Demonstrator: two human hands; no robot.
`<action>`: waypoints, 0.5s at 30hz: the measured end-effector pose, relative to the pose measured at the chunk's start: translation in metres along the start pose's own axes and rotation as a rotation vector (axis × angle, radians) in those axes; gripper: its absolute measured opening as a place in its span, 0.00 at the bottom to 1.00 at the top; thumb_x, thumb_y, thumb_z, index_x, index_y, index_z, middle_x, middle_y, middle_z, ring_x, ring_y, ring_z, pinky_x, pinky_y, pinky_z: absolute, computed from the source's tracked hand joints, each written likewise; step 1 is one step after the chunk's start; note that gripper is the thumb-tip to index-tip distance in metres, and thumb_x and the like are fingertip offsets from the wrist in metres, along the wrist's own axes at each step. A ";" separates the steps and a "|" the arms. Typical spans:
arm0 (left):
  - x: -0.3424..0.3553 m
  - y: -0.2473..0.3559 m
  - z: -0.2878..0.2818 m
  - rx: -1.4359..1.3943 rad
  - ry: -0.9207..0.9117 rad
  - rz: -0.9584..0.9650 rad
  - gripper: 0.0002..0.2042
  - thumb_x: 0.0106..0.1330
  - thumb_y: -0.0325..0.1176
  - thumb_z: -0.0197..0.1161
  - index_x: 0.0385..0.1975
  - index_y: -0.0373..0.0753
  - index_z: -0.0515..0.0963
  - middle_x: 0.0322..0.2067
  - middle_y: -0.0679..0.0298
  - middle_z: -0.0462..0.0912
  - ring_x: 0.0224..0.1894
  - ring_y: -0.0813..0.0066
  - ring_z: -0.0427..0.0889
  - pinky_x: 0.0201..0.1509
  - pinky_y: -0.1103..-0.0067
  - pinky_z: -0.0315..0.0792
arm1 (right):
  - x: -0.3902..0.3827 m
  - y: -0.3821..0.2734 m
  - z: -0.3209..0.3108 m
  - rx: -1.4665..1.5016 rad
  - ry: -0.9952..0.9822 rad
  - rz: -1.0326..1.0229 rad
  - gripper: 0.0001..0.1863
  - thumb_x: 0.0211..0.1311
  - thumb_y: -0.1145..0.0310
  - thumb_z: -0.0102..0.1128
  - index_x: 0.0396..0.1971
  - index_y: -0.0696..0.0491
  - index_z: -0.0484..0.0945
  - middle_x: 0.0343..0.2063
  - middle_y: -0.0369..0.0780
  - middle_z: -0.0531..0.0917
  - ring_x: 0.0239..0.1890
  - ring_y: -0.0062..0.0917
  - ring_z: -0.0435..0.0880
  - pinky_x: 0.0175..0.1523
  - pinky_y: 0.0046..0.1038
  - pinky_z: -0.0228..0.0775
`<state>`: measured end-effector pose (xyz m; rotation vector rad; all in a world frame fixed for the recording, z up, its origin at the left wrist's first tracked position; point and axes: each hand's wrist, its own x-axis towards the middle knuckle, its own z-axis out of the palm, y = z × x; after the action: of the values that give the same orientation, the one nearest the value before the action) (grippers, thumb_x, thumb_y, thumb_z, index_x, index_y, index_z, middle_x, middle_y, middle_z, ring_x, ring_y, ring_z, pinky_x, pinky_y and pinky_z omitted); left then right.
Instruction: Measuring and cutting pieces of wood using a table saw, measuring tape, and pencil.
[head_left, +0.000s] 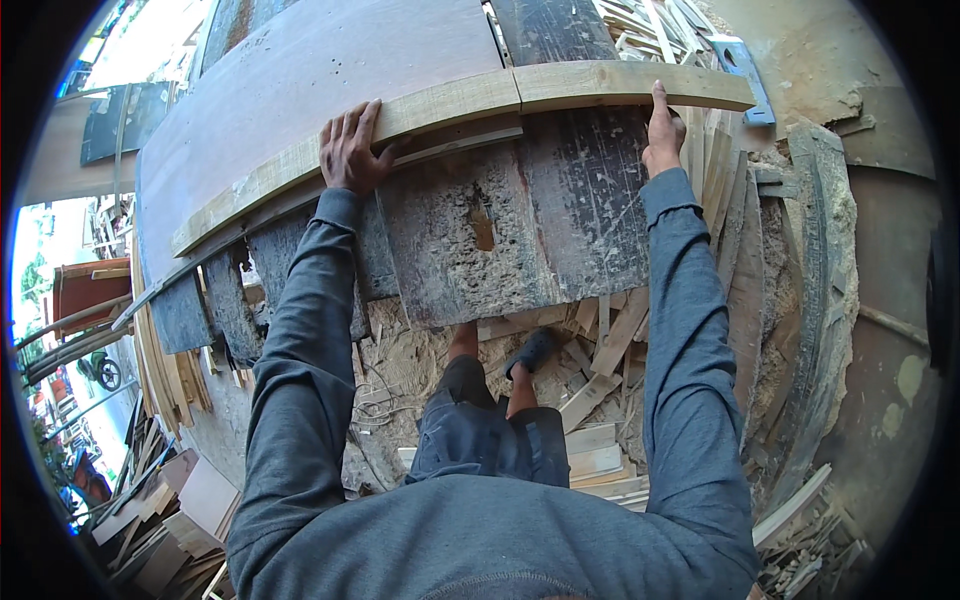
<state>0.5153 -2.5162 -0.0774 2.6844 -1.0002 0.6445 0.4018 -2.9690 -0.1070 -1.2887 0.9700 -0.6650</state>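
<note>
A long, pale wooden beam (450, 102) lies across the workbench. A thin dark line crosses it near the middle; whether that is a cut through the wood or a mark, I cannot tell. My left hand (350, 150) grips the left stretch, fingers over its top and thumb out to the right. Near the beam's right end, my right hand (664, 138) is closed around the near edge with one digit pointing up; its other fingers are partly hidden. Along the beam's near side, below the line, runs a narrow wooden strip (460, 142).
The worn, dark wooden bench (590, 210) has a ragged hole in its near part. A pale smooth panel (270, 110) covers its left side. Scrap wood (600, 385) and sawdust lie around my feet. A blue-grey metal piece (742, 75) stands beyond the beam's right end.
</note>
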 end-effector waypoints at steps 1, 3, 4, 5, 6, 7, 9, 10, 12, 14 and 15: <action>0.001 0.000 0.000 -0.002 0.009 -0.004 0.34 0.56 0.49 0.74 0.62 0.41 0.75 0.56 0.59 0.79 0.58 0.58 0.78 0.66 0.62 0.66 | -0.001 -0.001 0.001 -0.008 0.007 -0.019 0.38 0.61 0.47 0.73 0.56 0.68 0.78 0.54 0.47 0.81 0.56 0.30 0.79 0.63 0.30 0.69; 0.002 0.000 0.000 0.016 0.006 0.003 0.34 0.56 0.49 0.74 0.62 0.41 0.75 0.56 0.58 0.79 0.58 0.58 0.78 0.66 0.62 0.66 | -0.003 -0.003 0.001 -0.012 0.009 -0.009 0.38 0.60 0.46 0.74 0.55 0.68 0.79 0.52 0.46 0.82 0.54 0.29 0.79 0.60 0.30 0.70; 0.002 0.001 0.000 0.022 0.015 0.004 0.34 0.56 0.49 0.74 0.62 0.41 0.75 0.56 0.58 0.79 0.58 0.58 0.78 0.65 0.62 0.66 | -0.003 -0.004 0.000 -0.026 0.012 0.011 0.38 0.60 0.46 0.74 0.53 0.68 0.79 0.50 0.45 0.83 0.51 0.28 0.80 0.58 0.29 0.71; 0.002 0.001 0.001 0.021 0.003 0.005 0.34 0.56 0.49 0.74 0.62 0.41 0.75 0.56 0.58 0.79 0.58 0.58 0.78 0.65 0.62 0.66 | -0.004 -0.004 -0.001 -0.027 0.010 0.008 0.38 0.60 0.46 0.74 0.53 0.68 0.79 0.50 0.45 0.83 0.51 0.28 0.80 0.58 0.29 0.71; 0.002 0.001 0.001 0.022 0.020 0.011 0.34 0.57 0.52 0.73 0.61 0.41 0.75 0.55 0.58 0.79 0.58 0.58 0.78 0.66 0.61 0.65 | -0.005 -0.005 -0.002 -0.026 -0.004 0.011 0.38 0.59 0.46 0.75 0.53 0.68 0.80 0.49 0.44 0.83 0.49 0.27 0.80 0.55 0.28 0.72; 0.002 0.001 0.001 0.023 0.029 0.009 0.34 0.58 0.55 0.72 0.61 0.41 0.75 0.55 0.59 0.79 0.57 0.59 0.78 0.66 0.60 0.64 | -0.005 -0.005 -0.003 -0.021 -0.019 0.010 0.38 0.58 0.45 0.76 0.52 0.68 0.80 0.48 0.43 0.83 0.46 0.25 0.80 0.52 0.28 0.73; 0.002 0.001 0.001 0.025 0.039 0.023 0.34 0.58 0.53 0.72 0.61 0.41 0.75 0.55 0.58 0.80 0.57 0.58 0.78 0.65 0.61 0.65 | -0.006 -0.006 -0.003 -0.016 -0.021 0.012 0.38 0.58 0.45 0.76 0.51 0.68 0.81 0.47 0.43 0.84 0.44 0.24 0.80 0.50 0.27 0.73; 0.001 0.002 0.001 0.022 0.049 0.022 0.33 0.58 0.50 0.73 0.61 0.41 0.75 0.55 0.57 0.80 0.57 0.57 0.78 0.65 0.62 0.66 | -0.006 -0.006 -0.003 -0.008 -0.026 0.000 0.38 0.57 0.45 0.76 0.51 0.67 0.81 0.46 0.42 0.84 0.43 0.23 0.79 0.49 0.26 0.73; 0.001 0.002 0.001 0.035 0.040 0.025 0.33 0.58 0.51 0.72 0.61 0.41 0.75 0.55 0.57 0.80 0.57 0.57 0.79 0.65 0.62 0.66 | -0.006 -0.006 -0.003 -0.003 -0.026 0.005 0.38 0.57 0.46 0.77 0.51 0.67 0.81 0.45 0.42 0.84 0.42 0.23 0.79 0.48 0.26 0.73; 0.002 0.002 0.001 0.048 0.042 0.026 0.33 0.59 0.51 0.72 0.61 0.41 0.75 0.54 0.57 0.80 0.57 0.57 0.79 0.65 0.62 0.66 | -0.006 -0.007 -0.002 0.009 -0.028 0.002 0.37 0.57 0.46 0.77 0.50 0.67 0.81 0.45 0.41 0.84 0.42 0.22 0.79 0.48 0.26 0.73; 0.003 0.002 0.000 0.038 0.034 0.023 0.35 0.57 0.55 0.72 0.61 0.40 0.75 0.55 0.57 0.79 0.57 0.57 0.78 0.66 0.61 0.65 | -0.006 -0.007 -0.001 0.009 -0.022 0.023 0.37 0.57 0.46 0.77 0.50 0.67 0.81 0.44 0.41 0.84 0.41 0.22 0.78 0.49 0.26 0.73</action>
<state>0.5165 -2.5196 -0.0761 2.6886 -1.0214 0.7190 0.3985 -2.9656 -0.0992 -1.2732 0.9616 -0.6352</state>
